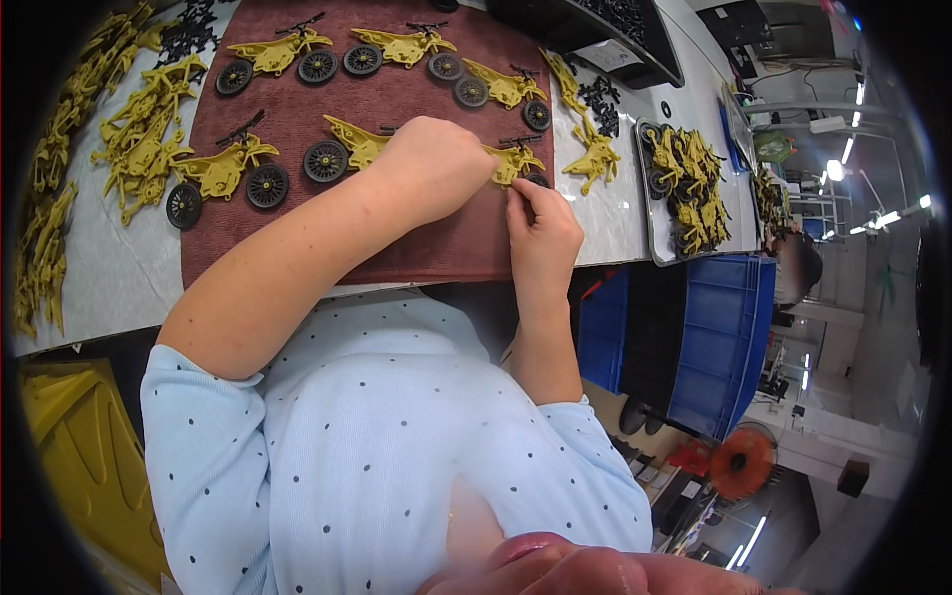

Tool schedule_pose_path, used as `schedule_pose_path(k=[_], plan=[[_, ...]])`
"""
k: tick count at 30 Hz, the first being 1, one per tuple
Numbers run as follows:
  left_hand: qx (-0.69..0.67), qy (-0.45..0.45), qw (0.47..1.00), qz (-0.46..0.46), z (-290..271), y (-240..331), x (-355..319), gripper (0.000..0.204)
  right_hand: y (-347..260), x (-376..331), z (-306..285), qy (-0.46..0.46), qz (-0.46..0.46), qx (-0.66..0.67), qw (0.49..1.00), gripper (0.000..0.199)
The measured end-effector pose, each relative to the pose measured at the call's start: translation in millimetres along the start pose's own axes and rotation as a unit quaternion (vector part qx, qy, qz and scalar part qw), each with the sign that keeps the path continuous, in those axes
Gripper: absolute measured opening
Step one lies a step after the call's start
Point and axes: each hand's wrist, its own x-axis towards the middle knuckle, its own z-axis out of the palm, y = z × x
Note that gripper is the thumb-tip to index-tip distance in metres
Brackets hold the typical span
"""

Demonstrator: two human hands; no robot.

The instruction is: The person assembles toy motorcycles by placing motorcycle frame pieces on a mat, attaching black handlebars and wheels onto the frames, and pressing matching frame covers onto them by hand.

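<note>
My left hand (433,164) is closed, its fingertips curled at a yellow toy motorcycle (513,161) on the red-brown cloth. From the other side my right hand (547,230) pinches the same motorcycle near its black wheel (536,180). The hands hide much of its body. Partly behind my left hand and wrist lies another toy motorcycle (354,142) with a black spoked wheel (325,161). More of these wheeled toys lie on the cloth, including a toy motorcycle (220,175) at the left and another toy motorcycle (504,89) at the back right.
Loose yellow motorcycle bodies (149,134) are heaped at the left. Beyond the cloth (223,238) stands a black bin (595,30) of small black parts. At the right, a metal tray (666,256) holds piled toys. Blue crates (719,342) stand below the table edge.
</note>
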Motion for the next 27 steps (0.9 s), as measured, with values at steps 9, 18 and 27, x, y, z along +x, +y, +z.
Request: schedule_pose_path(k=[9, 18, 27], plan=[[-0.017, -0.051, 0.999, -0.009, 1.3, -4.6, 5.1, 0.026, -1.2, 1.9, -2.2, -0.034, -0.029, -0.043, 0.998, 0.014], [-0.033, -0.084, 0.996, -0.025, -3.5, -2.5, 9.0, 0.022, -6.8, 1.7, 5.2, -0.033, -0.037, -0.087, 0.995, 0.011], [-0.041, -0.064, 0.997, -0.015, -3.7, -2.3, 9.3, 0.012, -20.6, 0.5, 13.8, -0.006, -0.034, -0.186, 0.982, 0.006]])
